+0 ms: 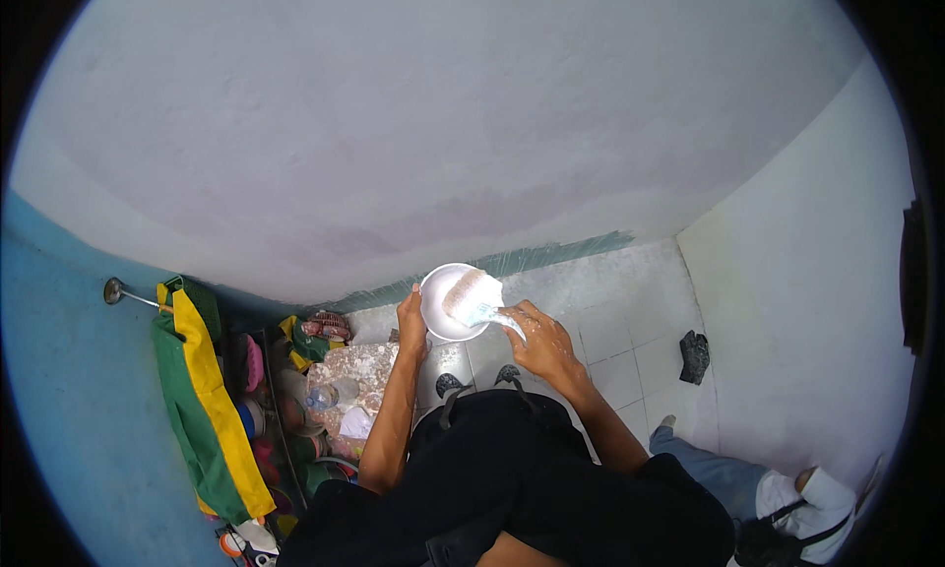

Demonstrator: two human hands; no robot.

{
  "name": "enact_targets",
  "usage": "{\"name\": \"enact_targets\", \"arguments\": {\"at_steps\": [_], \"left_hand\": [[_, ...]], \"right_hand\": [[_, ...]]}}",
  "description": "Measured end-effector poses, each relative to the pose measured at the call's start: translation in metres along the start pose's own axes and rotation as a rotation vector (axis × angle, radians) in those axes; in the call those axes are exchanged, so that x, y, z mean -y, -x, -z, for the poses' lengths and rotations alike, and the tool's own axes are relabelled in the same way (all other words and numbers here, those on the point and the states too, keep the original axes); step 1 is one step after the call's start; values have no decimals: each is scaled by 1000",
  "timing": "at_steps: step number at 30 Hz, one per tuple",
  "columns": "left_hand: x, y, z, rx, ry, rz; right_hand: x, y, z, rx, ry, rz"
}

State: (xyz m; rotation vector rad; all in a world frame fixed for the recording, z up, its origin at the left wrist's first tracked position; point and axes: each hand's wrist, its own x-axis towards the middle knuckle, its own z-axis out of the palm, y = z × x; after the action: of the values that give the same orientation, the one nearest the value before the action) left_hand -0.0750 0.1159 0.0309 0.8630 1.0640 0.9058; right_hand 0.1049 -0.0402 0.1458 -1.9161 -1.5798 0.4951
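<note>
My left hand [411,321] grips the left rim of a white bowl [439,327], held up in front of me near the wall. The bowl's inside is white, perhaps with paint. In my right hand [541,341] is the pale, paint-smeared handle of a wide paintbrush [471,293]. The brush head, tan bristles with white on them, lies over the bowl's right side. Whether the bristles touch the bowl's bottom cannot be made out. White flecks dot my right hand.
A pale wall [443,124] stands ahead, with an unevenly painted green strip [532,260] at its foot. To the left are a green and yellow cloth [202,400], a cluttered rack and a paint-spattered sheet [379,365] with a plastic bottle [330,395]. A dark object [694,357] and another person [787,498] are at right.
</note>
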Motion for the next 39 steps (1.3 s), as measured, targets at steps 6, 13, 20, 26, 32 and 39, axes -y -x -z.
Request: {"name": "enact_targets", "arguments": {"at_steps": [6,13,20,26,32,39], "left_hand": [[-2,-1,-4,3,-20,-15],[-1,6,-6,-24,-107,-76],[2,7,-8,-27,-145,-90],[6,8,-7,-36,-197,-123],[8,8,7,-62,-105,-38],[14,5,13,-74,-68,-31]], "right_hand": [[-5,-13,2,159,97,55],[-9,-17,-9,151,102,101],[-5,-22,-15,187,177,25],[-8,-22,-19,196,167,21],[-13,-16,-16,68,-96,26],[-24,-26,-2,136,-469,-134]]}}
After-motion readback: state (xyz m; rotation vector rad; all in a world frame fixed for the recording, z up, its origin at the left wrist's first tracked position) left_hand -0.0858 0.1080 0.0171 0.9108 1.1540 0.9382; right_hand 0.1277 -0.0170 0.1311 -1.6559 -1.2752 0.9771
